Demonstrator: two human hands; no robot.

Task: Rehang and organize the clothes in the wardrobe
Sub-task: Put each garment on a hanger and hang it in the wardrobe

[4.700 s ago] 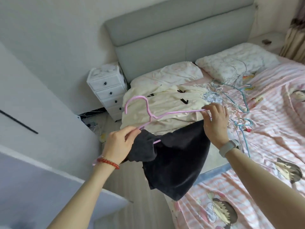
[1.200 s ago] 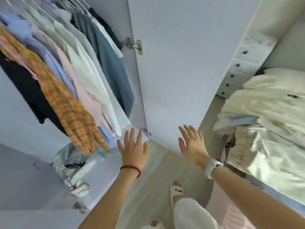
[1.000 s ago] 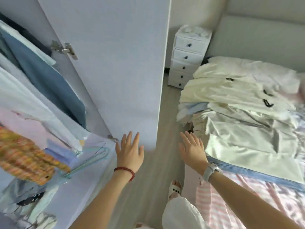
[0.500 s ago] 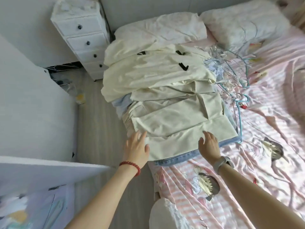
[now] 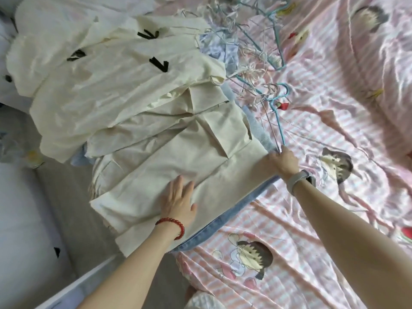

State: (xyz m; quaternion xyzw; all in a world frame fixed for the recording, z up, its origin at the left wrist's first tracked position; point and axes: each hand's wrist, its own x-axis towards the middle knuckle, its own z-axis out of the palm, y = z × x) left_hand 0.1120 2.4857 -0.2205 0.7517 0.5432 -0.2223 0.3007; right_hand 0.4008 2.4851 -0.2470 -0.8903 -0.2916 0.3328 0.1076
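A stack of cream garments [image 5: 156, 139] lies on the bed, over a light blue denim piece [image 5: 223, 221] whose edge shows at the front. My left hand [image 5: 178, 202] rests flat with straight fingers on the top cream garment. My right hand [image 5: 284, 160] is at the stack's right corner, fingers pinching the lower end of a thin blue wire hanger [image 5: 277, 121]. That hanger runs up into a tangle of wire hangers [image 5: 252, 61] lying on the bed behind the stack.
The pink striped bedsheet [image 5: 323, 108] with cartoon prints covers the bed to the right. A cream jacket with black toggles [image 5: 111, 63] lies at the back of the pile. Grey floor [image 5: 62, 197] and a white wardrobe door edge [image 5: 26, 230] are at left.
I turned from the wardrobe to the bed. Since half a second ago both hands moved forward: the left onto the top cream garment, the right to the stack's corner, taking the blue hanger.
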